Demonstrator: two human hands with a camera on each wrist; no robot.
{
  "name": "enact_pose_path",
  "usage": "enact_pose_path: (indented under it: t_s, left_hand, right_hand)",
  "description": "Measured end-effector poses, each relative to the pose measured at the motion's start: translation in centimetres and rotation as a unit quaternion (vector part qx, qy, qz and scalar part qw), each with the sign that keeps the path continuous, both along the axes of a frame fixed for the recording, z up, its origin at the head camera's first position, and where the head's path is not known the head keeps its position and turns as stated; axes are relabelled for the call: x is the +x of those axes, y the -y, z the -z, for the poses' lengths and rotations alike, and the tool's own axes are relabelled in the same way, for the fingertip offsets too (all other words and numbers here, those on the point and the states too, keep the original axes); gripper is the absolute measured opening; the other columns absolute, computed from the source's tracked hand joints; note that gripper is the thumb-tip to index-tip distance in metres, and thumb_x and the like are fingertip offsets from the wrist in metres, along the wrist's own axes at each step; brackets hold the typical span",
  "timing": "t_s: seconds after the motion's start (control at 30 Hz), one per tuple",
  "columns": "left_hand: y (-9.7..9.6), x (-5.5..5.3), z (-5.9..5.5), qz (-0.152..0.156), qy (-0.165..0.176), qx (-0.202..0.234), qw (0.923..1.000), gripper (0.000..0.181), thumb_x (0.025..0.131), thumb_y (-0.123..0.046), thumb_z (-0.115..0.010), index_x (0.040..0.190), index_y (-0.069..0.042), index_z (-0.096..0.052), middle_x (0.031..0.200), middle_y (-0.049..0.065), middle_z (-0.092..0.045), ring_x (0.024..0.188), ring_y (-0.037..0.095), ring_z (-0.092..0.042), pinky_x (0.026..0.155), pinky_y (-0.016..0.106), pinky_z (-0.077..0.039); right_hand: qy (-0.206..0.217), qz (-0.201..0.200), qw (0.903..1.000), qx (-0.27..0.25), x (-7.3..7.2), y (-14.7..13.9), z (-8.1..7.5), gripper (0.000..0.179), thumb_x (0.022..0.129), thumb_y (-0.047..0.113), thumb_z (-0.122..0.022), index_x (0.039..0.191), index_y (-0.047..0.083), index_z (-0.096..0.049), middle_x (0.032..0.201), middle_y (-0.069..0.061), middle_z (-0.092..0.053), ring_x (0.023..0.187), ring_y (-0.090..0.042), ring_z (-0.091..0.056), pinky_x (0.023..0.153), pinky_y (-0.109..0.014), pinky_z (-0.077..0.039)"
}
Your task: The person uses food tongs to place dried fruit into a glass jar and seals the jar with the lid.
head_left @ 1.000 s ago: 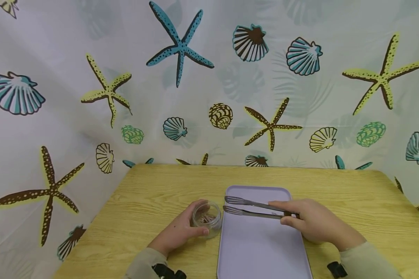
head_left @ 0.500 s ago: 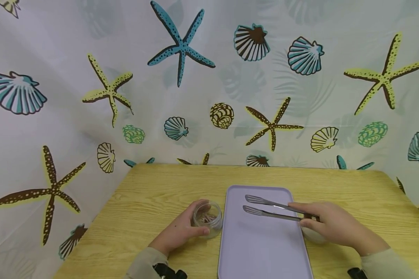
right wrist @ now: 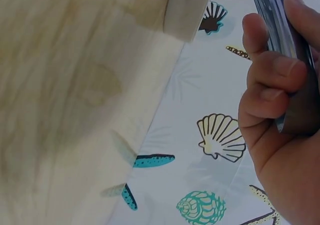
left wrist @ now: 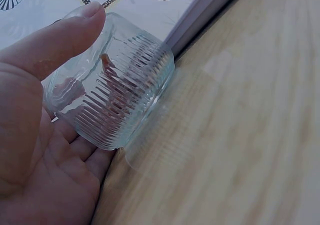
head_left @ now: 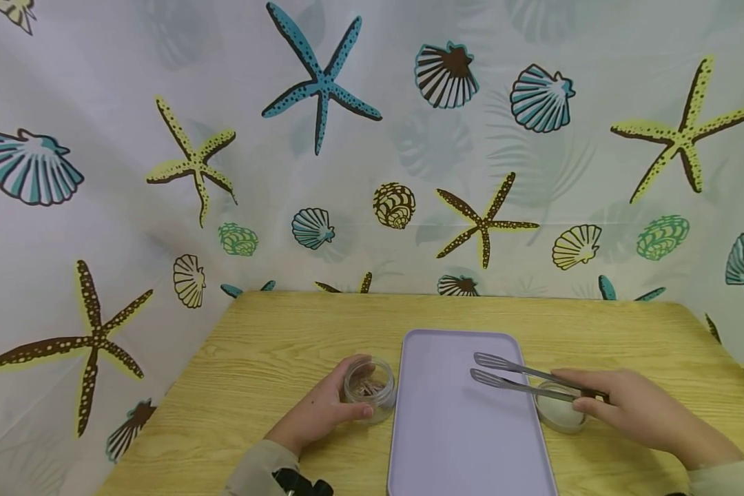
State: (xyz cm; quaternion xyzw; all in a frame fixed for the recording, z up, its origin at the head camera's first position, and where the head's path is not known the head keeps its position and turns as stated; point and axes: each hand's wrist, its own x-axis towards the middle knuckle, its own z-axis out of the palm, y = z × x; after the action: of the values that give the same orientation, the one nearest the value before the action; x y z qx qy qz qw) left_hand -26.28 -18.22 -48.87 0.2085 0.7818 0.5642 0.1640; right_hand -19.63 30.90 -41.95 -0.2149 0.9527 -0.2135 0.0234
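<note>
In the head view my left hand [head_left: 322, 411] grips a clear glass jar [head_left: 379, 409] standing just left of the lavender tray [head_left: 465, 434]. Thin reddish-brown pieces [left wrist: 112, 82] lie inside its ribbed wall in the left wrist view, where the thumb reaches over the near side and the other fingers go behind. My right hand [head_left: 641, 415] holds metal tongs [head_left: 501, 381] by their closed end. Their slotted tips are spread apart over the tray, with nothing between them. In the right wrist view fingers curl round the tongs' dark handle [right wrist: 302, 107].
A small round whitish dish [head_left: 561, 415] sits on the table at the tray's right edge, partly covered by the tongs. The wood-grain table [head_left: 285, 331] ends at a shell-and-starfish patterned curtain [head_left: 359, 158] behind and at both sides.
My right hand and the tongs have moved right, from the tray's left edge to over its right edge, uncovering the round dish. The left hand and jar stay put.
</note>
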Motion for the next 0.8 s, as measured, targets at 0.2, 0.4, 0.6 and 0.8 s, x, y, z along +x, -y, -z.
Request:
enact_pose_path:
  t_s: [0.2,0.4,0.6,0.8]
  left_hand:
    - [0.0,0.1,-0.1,-0.001,0.001,0.001,1.0,0.083,0.091,-0.029,-0.079,0.157,-0.02,-0.031,0.156,0.003,-0.041,0.146,0.021,-0.034,0.117,0.048,-0.025]
    - [0.0,0.1,-0.1,-0.002,0.001,-0.002,1.0,0.082,0.09,-0.031,-0.079,0.157,-0.022,-0.032,0.156,0.003,-0.041,0.146,0.021,-0.034,0.117,0.048,-0.025]
    - [0.0,0.1,0.0,-0.002,-0.001,-0.003,1.0,0.082,0.09,-0.031,-0.079,0.157,-0.022,-0.032,0.156,0.003,-0.041,0.145,0.021,-0.034,0.117,0.049,-0.025]
    - [0.0,0.2,-0.1,-0.005,-0.001,-0.002,1.0,0.082,0.09,-0.03,-0.08,0.156,-0.023,-0.032,0.156,0.003,-0.041,0.146,0.022,-0.034,0.118,0.049,-0.024]
  right_hand:
    - [-0.006,0.006,0.9998,0.02,0.3,-1.1,0.3,0.045,0.098,0.042,-0.065,0.141,0.031,-0.062,0.13,0.002,-0.067,0.088,-0.003,-0.055,0.069,-0.026,-0.044]
    - [-0.035,0.005,0.9986,0.038,0.7,-1.8,0.8,0.043,0.098,0.044,-0.065,0.139,0.031,-0.064,0.128,0.004,-0.069,0.109,-0.013,-0.064,0.081,-0.035,-0.055]
    - [-0.024,0.007,0.9986,0.046,0.6,-2.3,1.0,0.043,0.097,0.043,-0.065,0.138,0.031,-0.065,0.126,0.003,-0.069,0.109,-0.014,-0.065,0.082,-0.037,-0.056]
    - [-0.031,0.005,0.9984,0.047,0.5,-2.4,1.1,0.041,0.097,0.036,-0.067,0.138,0.032,-0.065,0.124,0.004,-0.071,0.107,-0.013,-0.066,0.082,-0.038,-0.056]
